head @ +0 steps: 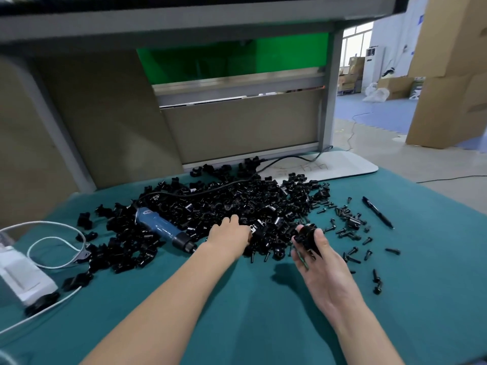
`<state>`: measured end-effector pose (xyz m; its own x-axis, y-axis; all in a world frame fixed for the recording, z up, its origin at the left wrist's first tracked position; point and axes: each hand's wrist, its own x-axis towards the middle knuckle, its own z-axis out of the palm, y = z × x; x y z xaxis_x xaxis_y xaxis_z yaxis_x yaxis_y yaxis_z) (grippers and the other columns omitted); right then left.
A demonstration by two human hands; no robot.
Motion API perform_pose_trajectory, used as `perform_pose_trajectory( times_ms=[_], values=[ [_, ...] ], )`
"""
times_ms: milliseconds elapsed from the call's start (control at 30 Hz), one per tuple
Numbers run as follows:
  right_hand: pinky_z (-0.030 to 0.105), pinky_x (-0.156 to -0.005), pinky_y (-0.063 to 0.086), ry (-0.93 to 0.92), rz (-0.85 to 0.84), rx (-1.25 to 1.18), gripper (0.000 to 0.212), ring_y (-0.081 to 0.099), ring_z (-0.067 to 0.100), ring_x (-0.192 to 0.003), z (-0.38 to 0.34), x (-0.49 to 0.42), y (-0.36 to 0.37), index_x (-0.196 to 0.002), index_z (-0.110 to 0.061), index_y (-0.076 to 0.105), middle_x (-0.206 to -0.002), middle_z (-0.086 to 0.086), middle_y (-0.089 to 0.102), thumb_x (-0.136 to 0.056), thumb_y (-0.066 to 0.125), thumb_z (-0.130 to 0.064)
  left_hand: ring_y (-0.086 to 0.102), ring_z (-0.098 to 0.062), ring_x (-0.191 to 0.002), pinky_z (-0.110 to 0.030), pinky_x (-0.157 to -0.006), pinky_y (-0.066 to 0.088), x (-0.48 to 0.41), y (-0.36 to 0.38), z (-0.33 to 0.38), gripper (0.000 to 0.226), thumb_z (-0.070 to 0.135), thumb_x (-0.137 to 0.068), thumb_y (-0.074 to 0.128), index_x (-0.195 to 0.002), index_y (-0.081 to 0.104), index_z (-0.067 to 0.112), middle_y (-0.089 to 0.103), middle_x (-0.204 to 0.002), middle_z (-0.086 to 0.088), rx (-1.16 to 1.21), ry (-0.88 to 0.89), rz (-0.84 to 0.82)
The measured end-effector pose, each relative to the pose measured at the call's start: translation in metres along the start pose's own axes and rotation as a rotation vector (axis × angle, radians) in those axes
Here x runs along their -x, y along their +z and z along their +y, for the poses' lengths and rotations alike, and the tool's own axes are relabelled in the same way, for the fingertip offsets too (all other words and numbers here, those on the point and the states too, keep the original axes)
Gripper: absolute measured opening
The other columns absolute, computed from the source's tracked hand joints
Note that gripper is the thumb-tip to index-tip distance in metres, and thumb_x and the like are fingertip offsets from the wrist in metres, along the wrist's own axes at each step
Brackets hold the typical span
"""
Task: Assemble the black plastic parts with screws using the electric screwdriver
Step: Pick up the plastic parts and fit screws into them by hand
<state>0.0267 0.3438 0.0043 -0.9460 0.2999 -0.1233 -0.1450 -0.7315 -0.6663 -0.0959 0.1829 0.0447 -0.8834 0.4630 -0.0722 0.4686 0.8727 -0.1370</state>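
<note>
Low in the frame, smooth teal cloth covers the bench (250, 306). Above it the right hand (325, 267) curls round a rounded black part (307, 237). The left hand (228, 234) reaches into the glossy heap of black plastic parts (237, 201), its grip unclear. The blue electric screwdriver (160, 229) lies centre-left and the screws (353, 227) are scattered centre-right.

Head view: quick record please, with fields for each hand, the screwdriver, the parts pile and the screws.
left hand: fingertips in the parts pile; whether it grips anything is hidden
right hand: palm up, holding one black part
electric screwdriver: lying unheld on the green cloth, left of the left hand
parts pile: heaped mid-table beyond both hands
screws: scattered loose to the right of the pile
pen: lying beyond the screws, far right
</note>
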Motion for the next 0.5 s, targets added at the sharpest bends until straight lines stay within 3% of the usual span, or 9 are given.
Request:
perform_pose_trajectory(
  times_ms=[200, 433, 500],
  values=[
    [0.031, -0.082, 0.055, 0.009, -0.012, 0.058, 0.044, 0.074, 0.014, -0.091, 0.003, -0.002, -0.002, -0.119, -0.007, 0.073, -0.115, 0.005, 0.077, -0.085, 0.069, -0.035, 0.043, -0.024, -0.118, -0.041, -0.099, 0.042, 0.003, 0.011, -0.014, 0.025, 0.031, -0.105, 0.044, -0.124, 0.053, 0.017, 0.046, -0.127, -0.005, 0.115, 0.044, 0.055],
    [0.032, -0.084, 0.056, 0.003, -0.001, 0.112, 0.041, 0.073, 0.017, -0.096, 0.006, -0.005, -0.001, -0.117, -0.008, 0.075, -0.118, 0.006, 0.077, -0.085, 0.071, -0.034, 0.045, -0.019, -0.118, -0.037, -0.101, 0.041, 0.020, 0.028, -0.034, 0.033, 0.041, -0.105, 0.043, -0.131, 0.049, 0.022, 0.048, -0.127, 0.003, 0.282, -0.008, 0.323],
    [0.031, -0.083, 0.056, 0.000, 0.000, 0.129, 0.042, 0.072, 0.018, -0.098, 0.007, -0.005, 0.000, -0.118, -0.008, 0.074, -0.118, 0.006, 0.077, -0.085, 0.071, -0.033, 0.050, -0.014, -0.112, -0.033, -0.095, 0.044, 0.032, 0.029, -0.039, 0.032, 0.040, -0.104, 0.045, -0.130, 0.051, 0.023, 0.054, -0.121, 0.007, 0.414, -0.047, 0.418]
  ],
)
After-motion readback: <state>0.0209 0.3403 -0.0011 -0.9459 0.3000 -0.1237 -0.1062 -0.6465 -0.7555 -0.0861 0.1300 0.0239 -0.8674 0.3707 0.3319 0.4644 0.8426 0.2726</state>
